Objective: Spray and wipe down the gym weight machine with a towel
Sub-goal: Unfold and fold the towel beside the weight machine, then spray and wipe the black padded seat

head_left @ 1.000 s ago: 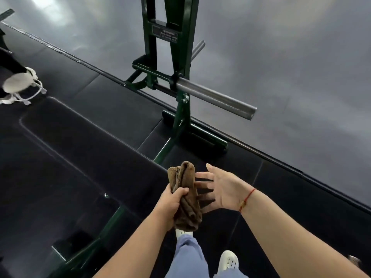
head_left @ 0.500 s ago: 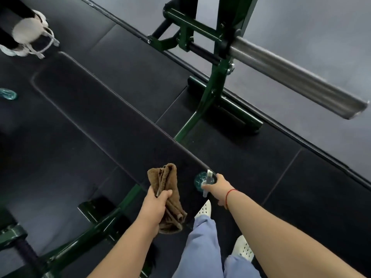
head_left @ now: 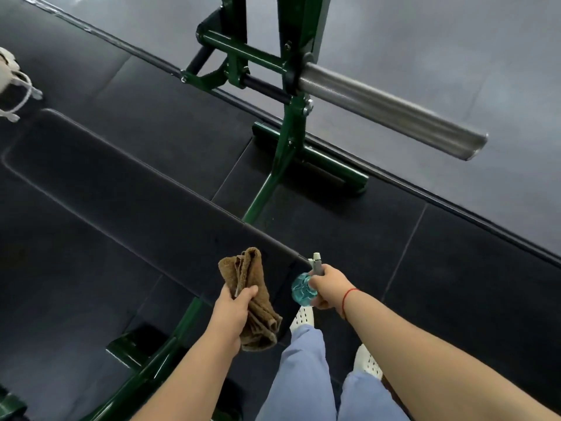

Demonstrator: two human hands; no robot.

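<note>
A green-framed weight machine (head_left: pixel 283 165) stands ahead, its long black padded bench (head_left: pixel 121 192) running from the left toward me. A silver bar sleeve (head_left: pixel 391 109) sticks out to the right. My left hand (head_left: pixel 235 308) grips a bunched brown towel (head_left: pixel 252 302) over the bench's near end. My right hand (head_left: pixel 329 285) holds a small clear teal spray bottle (head_left: pixel 302 289) by its neck, the white nozzle (head_left: pixel 316 259) pointing up, just off the bench's near corner.
Black rubber floor tiles (head_left: pixel 455 268) lie under the machine, edged by a grey floor (head_left: pixel 455 41) beyond a dark strip. The green base foot (head_left: pixel 328 168) sits ahead. Another person's white shoe (head_left: pixel 9 77) shows at far left. My own legs and white shoes (head_left: pixel 303 317) are below.
A second ago my right hand was open beside the towel; it then took hold of the spray bottle and now holds it slightly higher. The view shifted closer to the bench.
</note>
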